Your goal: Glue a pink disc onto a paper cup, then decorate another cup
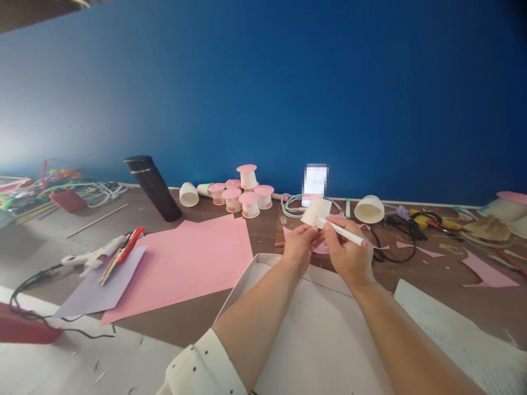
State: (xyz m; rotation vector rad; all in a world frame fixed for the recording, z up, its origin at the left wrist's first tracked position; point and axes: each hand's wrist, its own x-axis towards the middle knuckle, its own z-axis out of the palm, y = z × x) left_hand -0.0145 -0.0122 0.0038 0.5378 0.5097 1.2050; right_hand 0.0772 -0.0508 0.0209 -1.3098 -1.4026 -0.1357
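A small white paper cup (317,210) is tilted in the grip of my left hand (299,248), its fingers closed around the lower end. My right hand (349,257) holds a white marker (348,233) with a pinkish end, its tip against or very close to the cup's side. Both hands are above the far edge of a white shallow box lid (317,329). Fingers hide part of the cup, and whether it bears a mark I cannot tell.
Pink-topped paper cups (249,205) stand stacked by the blue wall. A black bottle (154,189), pink paper sheets (189,255), a glue gun (93,255) and a red cutter (122,253) lie left. Right are a loose cup (369,209), cables and pink scraps (488,271). A phone-like bright screen (315,184) stands behind.
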